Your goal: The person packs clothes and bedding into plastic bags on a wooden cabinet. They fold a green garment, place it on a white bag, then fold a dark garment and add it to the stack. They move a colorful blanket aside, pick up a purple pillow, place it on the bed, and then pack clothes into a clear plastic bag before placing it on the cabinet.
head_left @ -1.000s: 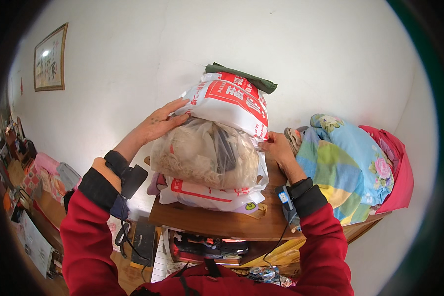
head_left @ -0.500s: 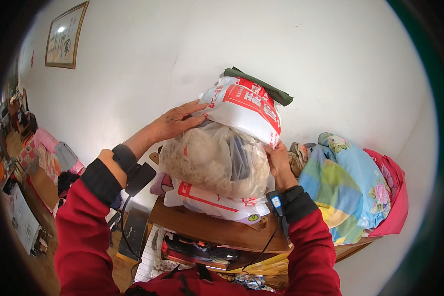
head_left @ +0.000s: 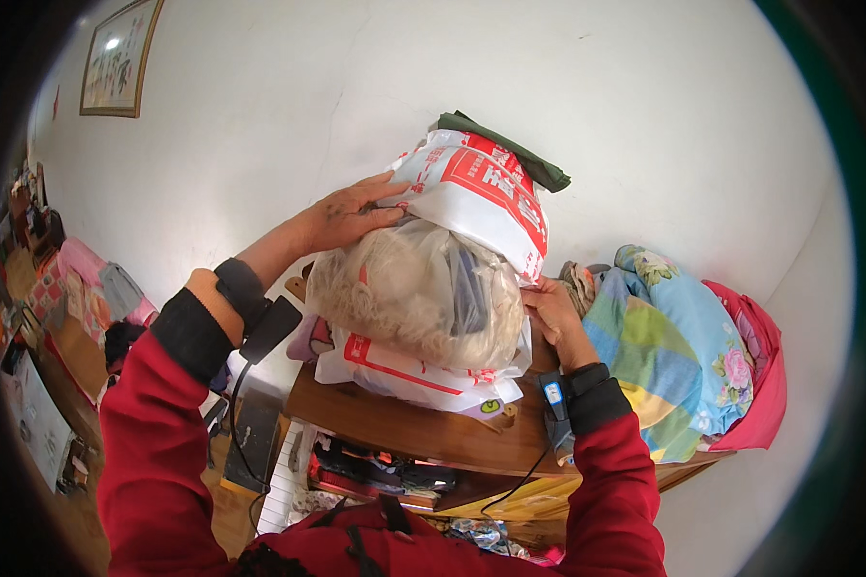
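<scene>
Clear bag (head_left: 414, 298) of pale stuffing sits on the wooden table (head_left: 394, 423), left hand (head_left: 342, 216) flat on its top at ten o'clock, right hand (head_left: 553, 317) gripping its edge at three o'clock

The right hand (head_left: 548, 313) hides its fingertips behind the clear bag (head_left: 419, 293), whose pale contents stay blurred. The green cloth (head_left: 510, 149) lies mostly behind the white bag (head_left: 481, 188). The counter (head_left: 404, 423) shelf's clutter is indistinct.

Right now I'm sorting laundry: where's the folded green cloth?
The green cloth lies atop the red-and-white bag at the stack's top, against the white wall, centre of the head view.
</scene>
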A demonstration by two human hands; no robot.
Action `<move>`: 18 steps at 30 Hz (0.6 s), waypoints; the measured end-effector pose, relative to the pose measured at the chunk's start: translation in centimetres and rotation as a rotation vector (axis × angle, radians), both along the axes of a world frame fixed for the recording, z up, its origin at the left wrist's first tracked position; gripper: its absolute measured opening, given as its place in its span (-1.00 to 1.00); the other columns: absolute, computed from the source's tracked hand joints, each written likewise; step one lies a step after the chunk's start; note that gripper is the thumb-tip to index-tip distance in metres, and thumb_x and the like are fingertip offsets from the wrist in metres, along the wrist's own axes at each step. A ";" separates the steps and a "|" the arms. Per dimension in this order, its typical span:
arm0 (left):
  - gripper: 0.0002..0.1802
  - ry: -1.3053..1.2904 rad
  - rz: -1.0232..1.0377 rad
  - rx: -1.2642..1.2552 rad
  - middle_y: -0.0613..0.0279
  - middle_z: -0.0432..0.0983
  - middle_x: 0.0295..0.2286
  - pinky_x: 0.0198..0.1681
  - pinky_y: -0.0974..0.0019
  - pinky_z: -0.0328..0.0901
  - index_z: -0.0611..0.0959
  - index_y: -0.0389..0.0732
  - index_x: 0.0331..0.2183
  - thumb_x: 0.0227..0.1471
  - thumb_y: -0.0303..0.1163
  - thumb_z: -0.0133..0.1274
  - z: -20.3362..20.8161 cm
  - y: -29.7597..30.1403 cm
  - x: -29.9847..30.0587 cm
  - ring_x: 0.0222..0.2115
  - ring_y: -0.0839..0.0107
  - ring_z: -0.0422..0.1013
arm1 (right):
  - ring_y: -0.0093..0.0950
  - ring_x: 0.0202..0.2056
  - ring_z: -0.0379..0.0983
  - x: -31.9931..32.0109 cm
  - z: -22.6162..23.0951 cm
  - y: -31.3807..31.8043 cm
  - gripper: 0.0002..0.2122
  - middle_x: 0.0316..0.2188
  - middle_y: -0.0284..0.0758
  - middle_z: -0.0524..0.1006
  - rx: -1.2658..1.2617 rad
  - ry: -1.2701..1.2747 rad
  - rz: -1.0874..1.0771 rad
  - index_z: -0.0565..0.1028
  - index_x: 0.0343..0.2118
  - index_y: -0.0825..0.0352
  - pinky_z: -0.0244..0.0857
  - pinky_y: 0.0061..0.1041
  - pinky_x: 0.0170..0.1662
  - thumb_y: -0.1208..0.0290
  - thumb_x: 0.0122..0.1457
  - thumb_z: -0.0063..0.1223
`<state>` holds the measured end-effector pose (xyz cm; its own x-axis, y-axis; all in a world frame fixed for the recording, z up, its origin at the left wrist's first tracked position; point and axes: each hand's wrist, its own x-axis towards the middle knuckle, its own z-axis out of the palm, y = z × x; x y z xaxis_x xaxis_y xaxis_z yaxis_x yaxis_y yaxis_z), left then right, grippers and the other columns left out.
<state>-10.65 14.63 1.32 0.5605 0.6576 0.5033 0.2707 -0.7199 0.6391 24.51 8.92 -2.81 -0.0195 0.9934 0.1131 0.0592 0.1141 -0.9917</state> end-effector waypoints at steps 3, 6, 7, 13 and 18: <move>-0.47 -0.003 0.000 -0.013 -0.08 -0.10 0.12 0.07 0.29 0.01 0.29 -0.02 0.05 0.02 -0.17 -0.10 -0.1 0.1 0.0 0.08 0.19 0.07 | -0.62 -0.44 0.40 1.2 0.2 -0.8 -0.80 -0.41 -0.38 0.50 -0.045 -0.183 -0.052 0.46 -0.31 0.36 0.29 -0.67 -0.40 0.67 -0.05 0.00; -0.46 -0.019 -0.007 -0.022 -0.10 -0.10 0.11 0.08 0.29 0.00 0.30 -0.04 0.05 0.02 -0.12 -0.10 -0.2 0.3 0.0 0.07 0.17 0.07 | -0.63 -0.41 0.40 1.9 0.4 -1.7 -0.82 -0.41 -0.37 0.51 -0.024 -0.242 -0.127 0.45 -0.29 0.36 0.29 -0.67 -0.35 0.62 -0.01 0.00; -0.43 -0.045 -0.021 -0.026 -0.14 -0.09 0.11 0.08 0.30 0.00 0.31 -0.06 0.04 0.01 -0.07 -0.10 -0.2 0.3 0.0 0.07 0.15 0.07 | -0.61 -0.39 0.40 1.8 0.7 -2.0 -0.80 -0.37 -0.35 0.50 0.089 -0.250 -0.203 0.43 -0.25 0.37 0.29 -0.66 -0.31 0.58 0.01 -0.01; -0.44 -0.130 -0.016 -0.033 -0.12 -0.11 0.11 0.11 0.29 -0.08 0.30 -0.09 0.04 0.03 -0.06 -0.14 -1.1 0.2 0.5 0.12 0.16 -0.05 | -0.47 -0.12 0.28 -1.7 2.4 -3.0 -0.54 -0.04 -0.19 0.29 0.551 -0.415 -0.379 0.19 0.05 0.38 0.20 -0.53 -0.08 0.30 0.11 -0.06; -0.51 -0.136 -0.027 0.016 0.01 -0.10 0.12 0.15 0.28 -0.15 0.25 -0.11 0.07 0.12 -0.18 -0.28 -1.3 0.1 0.7 0.15 0.23 -0.12 | -0.21 0.16 -0.07 -4.3 2.0 -2.6 -0.44 0.07 0.01 0.11 0.661 -0.643 -0.278 0.10 0.09 0.41 -0.20 -0.39 0.16 0.16 0.12 -0.13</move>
<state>-9.96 14.70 -0.02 0.5040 0.6344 0.5861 0.1628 -0.7362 0.6569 20.17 6.29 -0.84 -0.0465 0.7114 0.7012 0.6780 0.5380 -0.5009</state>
